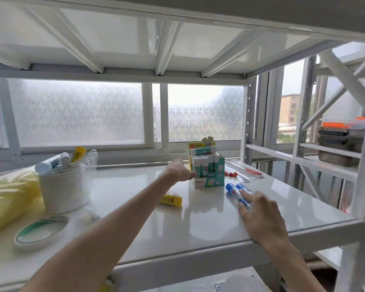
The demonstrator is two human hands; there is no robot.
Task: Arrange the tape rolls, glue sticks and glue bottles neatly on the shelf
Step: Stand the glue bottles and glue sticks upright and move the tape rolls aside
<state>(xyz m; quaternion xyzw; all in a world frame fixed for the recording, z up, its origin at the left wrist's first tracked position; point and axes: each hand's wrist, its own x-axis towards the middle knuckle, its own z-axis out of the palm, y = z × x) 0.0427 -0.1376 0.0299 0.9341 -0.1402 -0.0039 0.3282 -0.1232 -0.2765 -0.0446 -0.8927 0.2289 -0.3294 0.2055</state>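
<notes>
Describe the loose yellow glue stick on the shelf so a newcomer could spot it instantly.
Start at the white shelf board and find the green-and-white display box of glue sticks standing near its back middle. In front of that box and to its left, the yellow glue stick lies flat on its side, alone, partly behind the left forearm. Its neighbours are blue-capped or white; it is the only yellow one lying loose.
</notes>
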